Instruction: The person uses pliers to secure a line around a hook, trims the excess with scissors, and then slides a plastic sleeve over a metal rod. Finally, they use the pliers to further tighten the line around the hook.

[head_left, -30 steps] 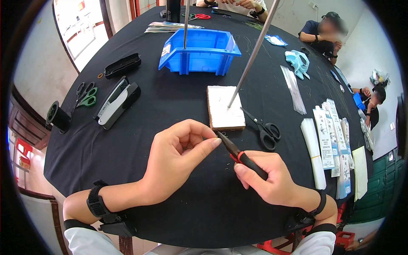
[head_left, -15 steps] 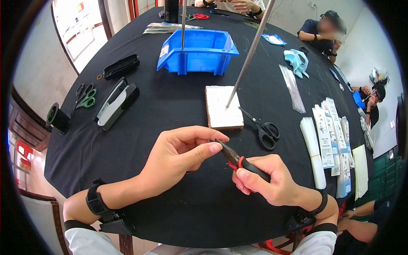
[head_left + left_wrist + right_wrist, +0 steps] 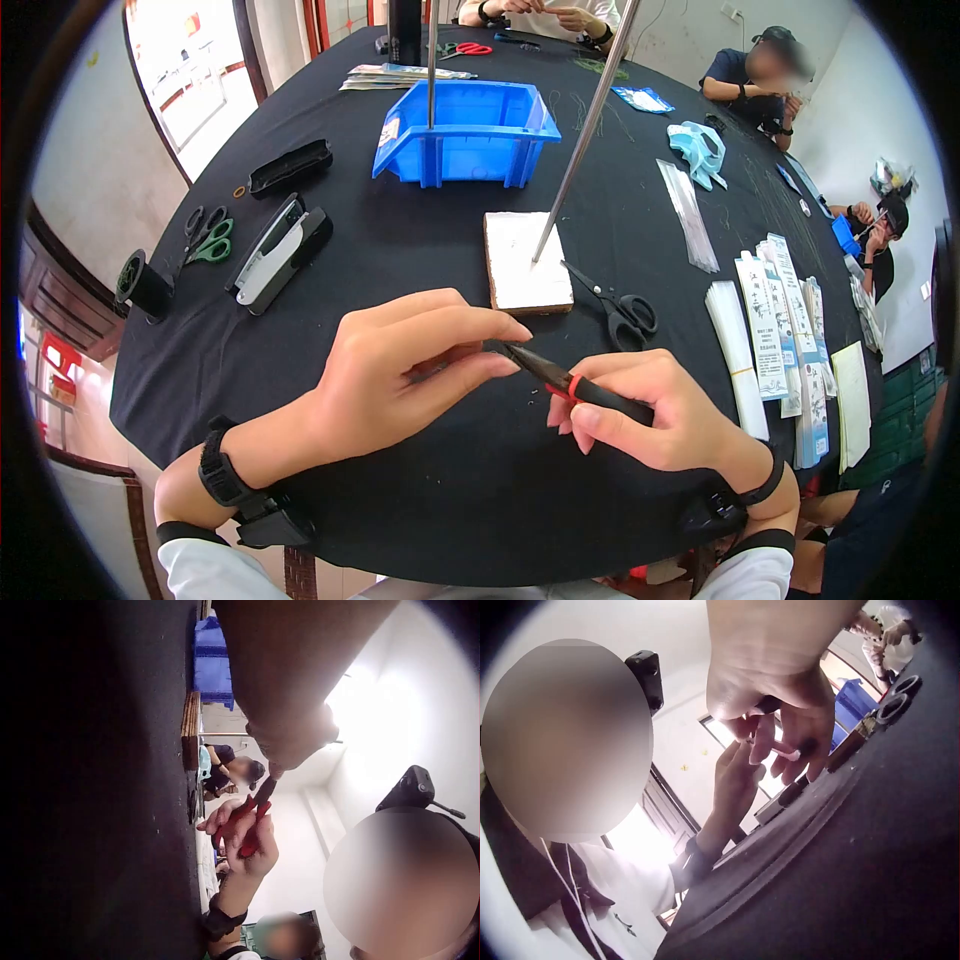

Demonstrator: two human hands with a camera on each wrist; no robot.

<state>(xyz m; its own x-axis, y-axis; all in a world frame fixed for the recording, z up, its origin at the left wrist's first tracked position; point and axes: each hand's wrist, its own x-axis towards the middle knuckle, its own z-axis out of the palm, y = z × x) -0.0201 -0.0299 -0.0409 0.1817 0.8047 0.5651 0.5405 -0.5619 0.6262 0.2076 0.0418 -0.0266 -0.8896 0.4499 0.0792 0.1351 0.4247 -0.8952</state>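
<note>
Pliers with red and black handles are gripped in my right hand, their dark jaws pointing up and left. The left hand has its index finger and thumb either side of the pliers' tip, a narrow gap between them; whether they pinch some small thing there, I cannot tell. In the left wrist view the pliers meet the left fingertips, and the right hand is round the handles. The right wrist view has the left hand close beside the right hand. Just beyond sits a white-topped block with a metal rod.
Black scissors lie right of the block. A blue bin stands behind it. On the left are a stapler, green-handled scissors and a black spool. Printed packets lie on the right. Other people sit around the table.
The left index finger and thumb have parted somewhat around the pliers' tip. The right hand has shifted slightly right, and the pliers lie at a flatter angle.
</note>
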